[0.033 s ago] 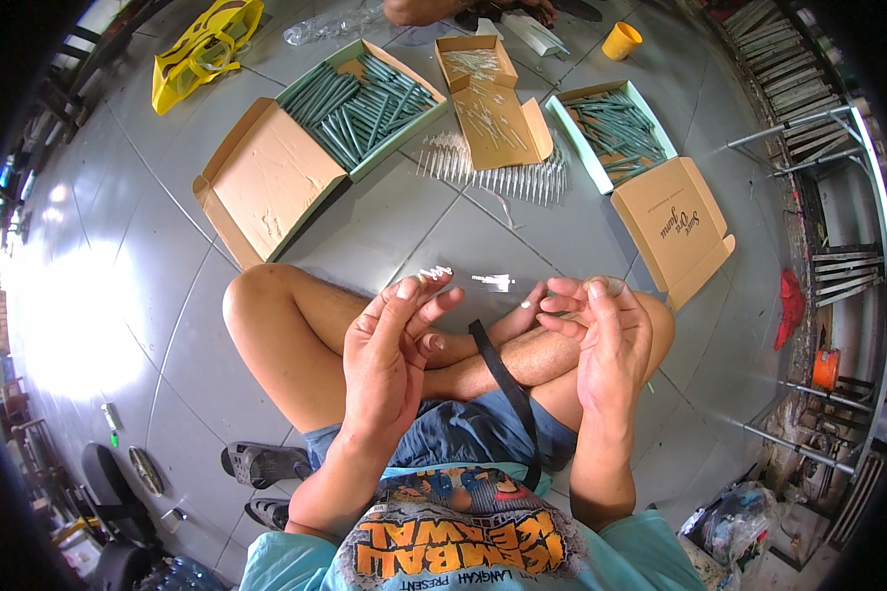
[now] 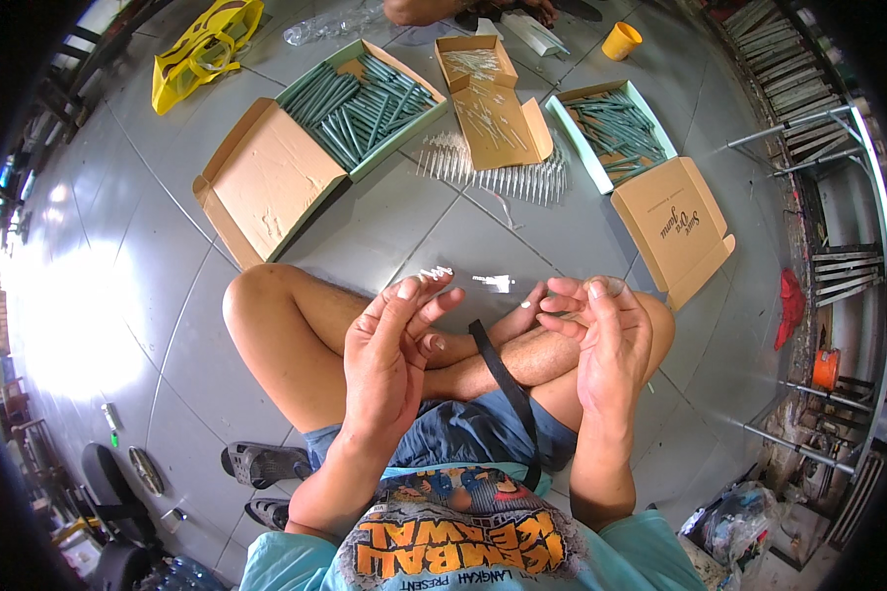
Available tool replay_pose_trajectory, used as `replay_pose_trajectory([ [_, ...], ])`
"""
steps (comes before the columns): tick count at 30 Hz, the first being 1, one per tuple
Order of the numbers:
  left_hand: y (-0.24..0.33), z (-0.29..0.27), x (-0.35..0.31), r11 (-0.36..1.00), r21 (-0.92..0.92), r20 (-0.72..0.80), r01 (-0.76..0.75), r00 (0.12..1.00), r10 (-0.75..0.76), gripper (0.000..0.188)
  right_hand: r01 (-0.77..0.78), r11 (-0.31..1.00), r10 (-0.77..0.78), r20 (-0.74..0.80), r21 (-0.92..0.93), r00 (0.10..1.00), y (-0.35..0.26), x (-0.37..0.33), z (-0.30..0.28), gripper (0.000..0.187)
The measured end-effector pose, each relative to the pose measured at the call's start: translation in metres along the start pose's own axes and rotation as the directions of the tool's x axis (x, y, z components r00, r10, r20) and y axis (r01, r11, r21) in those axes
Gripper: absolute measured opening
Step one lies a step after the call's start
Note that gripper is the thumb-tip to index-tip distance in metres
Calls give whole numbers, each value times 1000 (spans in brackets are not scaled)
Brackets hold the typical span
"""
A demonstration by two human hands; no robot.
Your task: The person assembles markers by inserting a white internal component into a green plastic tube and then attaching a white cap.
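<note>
Above my crossed legs, my left hand [image 2: 386, 340] and my right hand [image 2: 606, 340] are raised with a gap between them. Thumb and fingers of each are pinched together. Between them stretches a thin, see-through plastic piece [image 2: 493, 284] with white print and a bright glint. Its outline is hard to make out, and white marks also show at my left fingertips. Beyond it, clear plastic sleeves [image 2: 547, 187] lie in a row on the floor, partly under an open brown box [image 2: 515, 128] holding thin clear-and-white pieces.
Grey-green sticks fill an open box [image 2: 412, 138] at left and another box [image 2: 639, 182] at right. Farther off are a yellow bag [image 2: 172, 77], a yellow cup [image 2: 621, 42] and another person's arm [image 2: 419, 10]. Metal racks [image 2: 862, 158] line the right; sandals [image 2: 266, 463] lie at my left.
White print on the see-through plastic has shifted very slightly. Both hands stay in place, with the same pinch.
</note>
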State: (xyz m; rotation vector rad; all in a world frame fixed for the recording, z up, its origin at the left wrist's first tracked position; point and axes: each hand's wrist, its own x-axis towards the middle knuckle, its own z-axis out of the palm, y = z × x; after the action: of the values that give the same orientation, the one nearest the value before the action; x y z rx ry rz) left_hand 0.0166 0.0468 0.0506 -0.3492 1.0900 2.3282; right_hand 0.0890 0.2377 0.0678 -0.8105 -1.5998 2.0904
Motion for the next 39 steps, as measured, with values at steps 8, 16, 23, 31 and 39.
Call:
replay_pose_trajectory([
  [8, -3, 11, -8, 999, 12, 68, -31, 997, 30, 23, -18, 1000, 17, 66, 16, 998, -5, -4, 6, 17],
  [16, -12, 24, -14, 984, 72, 145, -165, 978, 153, 19, 27, 996, -20, 91, -83, 996, -11, -15, 23, 19],
  [23, -19, 28, -15, 958, 38, 205, -285, 940, 272, 18, 35, 998, -30, 106, -47, 994, -12, -17, 25, 19],
  [31, -22, 29, -18, 963, 36, 211, -269, 943, 256, 15, 36, 995, -28, 88, -90, 996, -13, -21, 30, 19],
  [39, -23, 31, -17, 962, 5, 219, -272, 939, 265, 15, 127, 981, -116, 83, -146, 990, -5, -24, 32, 20],
])
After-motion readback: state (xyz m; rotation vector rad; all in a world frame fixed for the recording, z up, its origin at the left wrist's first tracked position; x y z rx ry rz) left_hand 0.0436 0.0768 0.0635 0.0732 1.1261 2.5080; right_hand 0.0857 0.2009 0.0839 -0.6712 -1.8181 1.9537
